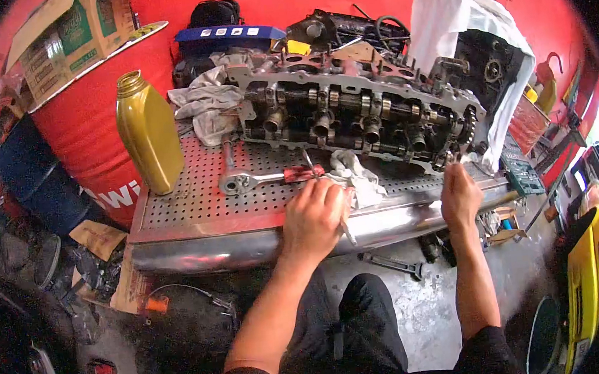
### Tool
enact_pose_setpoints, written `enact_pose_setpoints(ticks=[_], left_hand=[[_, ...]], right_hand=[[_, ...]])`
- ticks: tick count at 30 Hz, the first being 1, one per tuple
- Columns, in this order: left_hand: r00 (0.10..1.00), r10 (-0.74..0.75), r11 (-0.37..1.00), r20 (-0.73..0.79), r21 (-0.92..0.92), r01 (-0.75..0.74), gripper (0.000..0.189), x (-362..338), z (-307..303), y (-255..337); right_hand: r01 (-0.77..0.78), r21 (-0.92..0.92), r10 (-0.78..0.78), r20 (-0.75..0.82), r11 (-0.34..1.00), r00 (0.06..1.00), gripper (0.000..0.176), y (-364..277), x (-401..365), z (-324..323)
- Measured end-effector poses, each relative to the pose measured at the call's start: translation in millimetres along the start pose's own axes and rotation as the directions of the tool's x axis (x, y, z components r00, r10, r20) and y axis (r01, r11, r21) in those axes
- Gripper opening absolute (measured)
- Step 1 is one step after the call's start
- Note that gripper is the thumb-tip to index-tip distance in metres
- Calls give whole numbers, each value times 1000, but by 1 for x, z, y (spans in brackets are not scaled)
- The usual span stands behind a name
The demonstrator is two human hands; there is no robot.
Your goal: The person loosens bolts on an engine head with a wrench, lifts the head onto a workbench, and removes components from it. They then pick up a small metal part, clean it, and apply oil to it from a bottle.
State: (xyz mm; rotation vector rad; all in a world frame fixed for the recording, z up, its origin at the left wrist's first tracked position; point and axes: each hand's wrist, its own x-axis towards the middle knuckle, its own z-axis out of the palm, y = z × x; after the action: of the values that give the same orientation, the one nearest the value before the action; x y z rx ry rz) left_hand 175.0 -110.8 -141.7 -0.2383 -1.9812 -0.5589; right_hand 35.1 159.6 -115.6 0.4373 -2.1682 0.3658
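Observation:
My left hand (pixel 316 212) is closed at the bench's front edge, with a slim metal tool (pixel 349 231) in its grip; one end sticks out below the fingers. Just beyond it lie a red-handled ratchet (pixel 260 179) and a crumpled white rag (pixel 357 178). An engine cylinder head (pixel 349 108), tilted up with its camshaft side toward me, rests on the perforated metal bench (pixel 193 189). My right hand (pixel 461 198) is raised by the head's right end, below the timing sprocket (pixel 467 128). Its fingers are pinched together, and I cannot tell what they hold.
A gold oil bottle (pixel 149 132) stands uncapped at the bench's left. Grey rags (pixel 210 106) lie by the head's left end. Behind on the right, a white plastic cover (pixel 441 14) drapes a dark engine part (pixel 492 67). A green tool case (pixel 523 174) sits at the right edge.

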Motion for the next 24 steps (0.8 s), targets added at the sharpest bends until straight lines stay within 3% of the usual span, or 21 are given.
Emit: enact_pose_setpoints(ticks=[1,3,5,9,13,15,17,18,21,23,24], left_hand=[[1000,0,1000,-3,0,0,18,1,-1,-1],[1000,-17,1000,16,4,17,19,-1,0,-1],[999,-1,1000,45,-17,2,19,1,0,-2],[1000,-9,999,17,-48,9,16,2,-1,-2],[1000,-20,998,13,-66,21,16,-1,0,-5],[1000,-3,998,18,-65,4,17,-3,-1,-3],[1000,6,999,5,-34,-6,17,-1,0,-6],[1000,-5,1000,26,-29,6,17,-1,-2,-4],[998,5,1000,59,-28,-3,17,-2,1,-6],[998,13,1000,59,-27,-12,17,-4,0,-7],[999,15,999,51,-34,-14,17,-4,0,-7]], right_hand=[[-160,194,165,-13,968,986,29,8,2,1],[-239,293,289,-143,926,946,32,6,33,-20],[-140,135,156,-120,981,980,44,-12,73,-41],[-80,-209,76,-26,975,997,37,-17,102,-40],[-37,-135,23,-101,990,995,26,-3,48,-18],[62,-229,-43,90,972,995,23,22,7,4],[-15,102,42,-271,995,962,27,31,2,10],[-150,123,175,-228,981,958,33,31,16,2],[-141,-46,134,-139,989,981,36,-4,74,-30],[-10,-71,1,-129,997,992,34,-11,94,-31],[-29,-170,14,-90,985,996,30,-13,95,-32]])
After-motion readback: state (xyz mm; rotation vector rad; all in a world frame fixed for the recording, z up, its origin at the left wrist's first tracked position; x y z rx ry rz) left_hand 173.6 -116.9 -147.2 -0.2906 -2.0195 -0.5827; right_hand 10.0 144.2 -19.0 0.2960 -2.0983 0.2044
